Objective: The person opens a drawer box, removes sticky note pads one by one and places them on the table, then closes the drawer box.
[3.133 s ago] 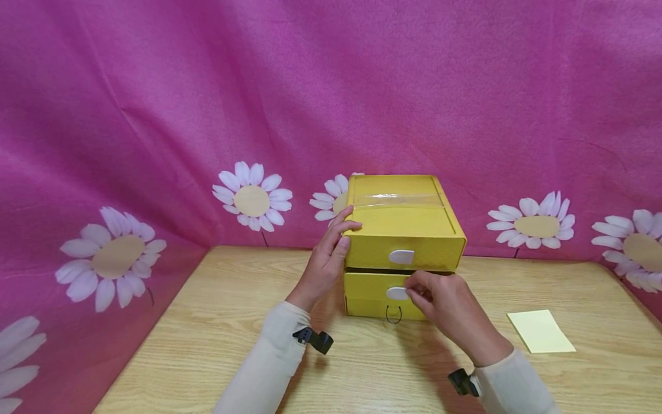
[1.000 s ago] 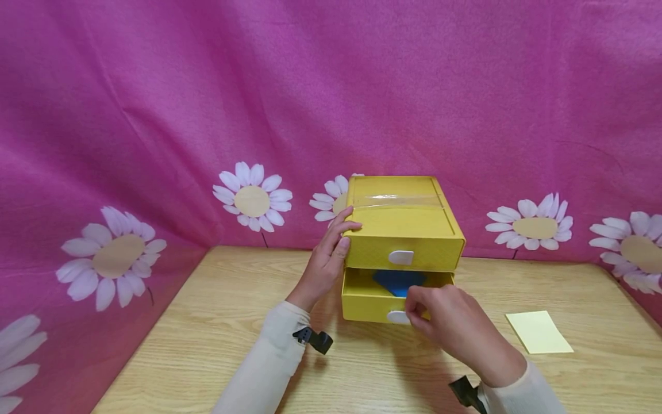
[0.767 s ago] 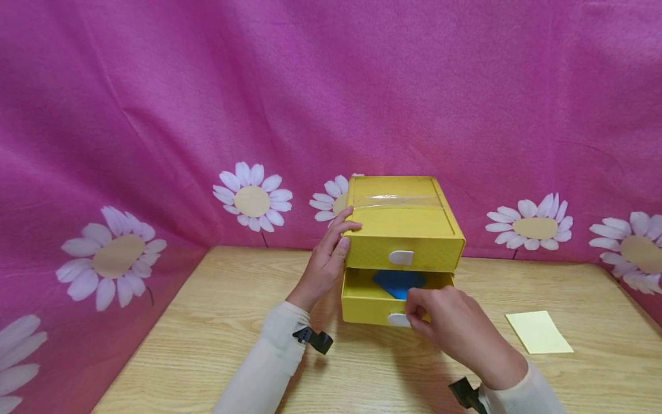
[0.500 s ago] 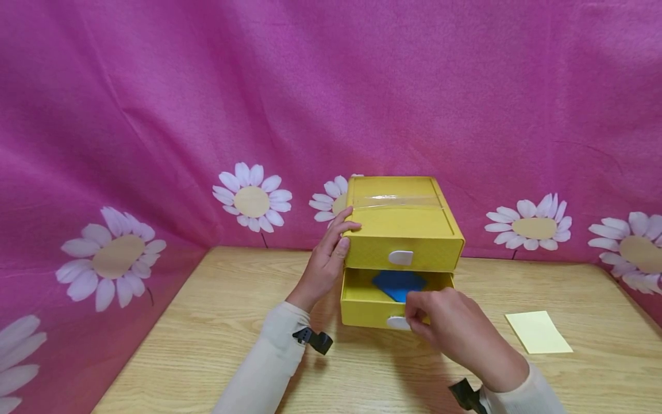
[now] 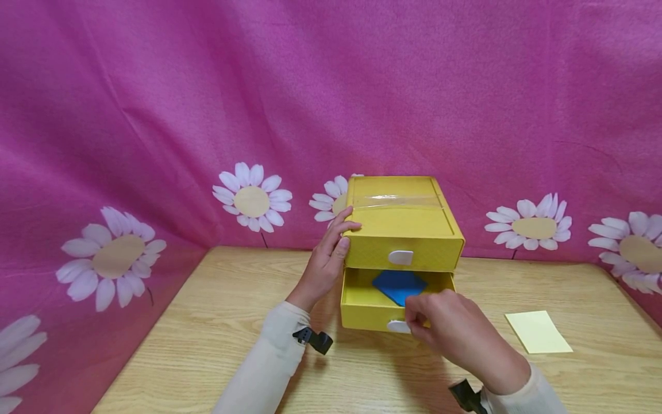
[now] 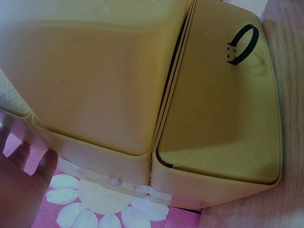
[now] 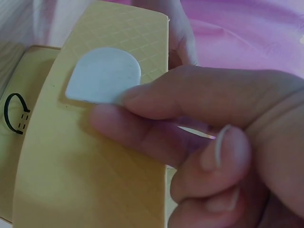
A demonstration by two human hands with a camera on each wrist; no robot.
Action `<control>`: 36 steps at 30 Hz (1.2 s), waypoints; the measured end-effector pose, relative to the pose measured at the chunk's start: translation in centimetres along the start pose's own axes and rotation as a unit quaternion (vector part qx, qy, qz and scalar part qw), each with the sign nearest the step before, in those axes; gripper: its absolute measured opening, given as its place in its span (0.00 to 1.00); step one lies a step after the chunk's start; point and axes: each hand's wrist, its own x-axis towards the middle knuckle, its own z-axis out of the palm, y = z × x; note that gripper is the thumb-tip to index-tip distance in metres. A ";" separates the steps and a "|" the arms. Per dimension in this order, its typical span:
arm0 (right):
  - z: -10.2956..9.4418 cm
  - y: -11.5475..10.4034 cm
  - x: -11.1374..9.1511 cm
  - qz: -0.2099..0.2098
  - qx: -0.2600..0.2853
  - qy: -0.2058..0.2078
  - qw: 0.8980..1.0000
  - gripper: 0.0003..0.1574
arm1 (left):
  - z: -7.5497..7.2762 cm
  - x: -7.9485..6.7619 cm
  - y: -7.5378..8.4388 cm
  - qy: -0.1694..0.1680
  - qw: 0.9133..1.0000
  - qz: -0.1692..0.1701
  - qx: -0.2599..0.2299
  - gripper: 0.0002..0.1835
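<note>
A yellow drawer box [image 5: 400,221] stands on the table, with a strip of clear tape across its top. Its upper drawer front carries a white tab [image 5: 401,257]. Below that, a lower drawer [image 5: 364,316] is pulled out, and inside lies a flat blue angular piece [image 5: 397,286] of unclear kind. My right hand [image 5: 460,330] pinches the lower drawer's white tab [image 7: 104,76] between thumb and finger. My left hand [image 5: 323,267] rests against the box's upper left side, its fingertips on the top edge.
A pad of pale yellow sticky notes [image 5: 539,332] lies on the wooden table [image 5: 222,322] to the right. Beneath the pulled drawer, the left wrist view shows another drawer front with a black loop [image 6: 244,45]. A pink flowered cloth [image 5: 331,103] hangs behind.
The lower drawer has come out toward me, with my right hand moving along on its tab, slowly at the end. The blue piece came into sight. My left hand has stayed put.
</note>
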 end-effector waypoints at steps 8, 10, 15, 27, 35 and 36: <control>0.0 -0.2 -0.2 -0.012 -0.003 -0.001 1.000 0.23 | 0.0 -0.1 0.1 -0.002 1.000 -0.002 0.003 0.16; 0.0 -0.2 -0.2 -0.014 -0.001 0.001 1.000 0.23 | 0.0 -0.1 0.1 -0.003 1.000 -0.003 0.003 0.16; -0.2 -0.4 -0.2 -0.017 -0.003 0.001 1.000 0.23 | 0.0 -0.1 0.1 -0.003 1.000 -0.004 0.005 0.16; -0.3 -0.8 -0.6 -0.025 -0.002 -0.015 1.000 0.23 | -0.1 -0.1 0.1 0.001 1.000 -0.004 0.003 0.15; -0.4 -0.9 -0.7 -0.027 -0.004 -0.014 1.000 0.24 | 0.2 0.0 -1.9 0.003 1.000 0.002 0.008 0.16; -0.4 -0.9 -0.7 -0.027 -0.005 -0.015 1.000 0.24 | 0.2 0.0 -2.3 0.003 1.000 0.002 0.010 0.16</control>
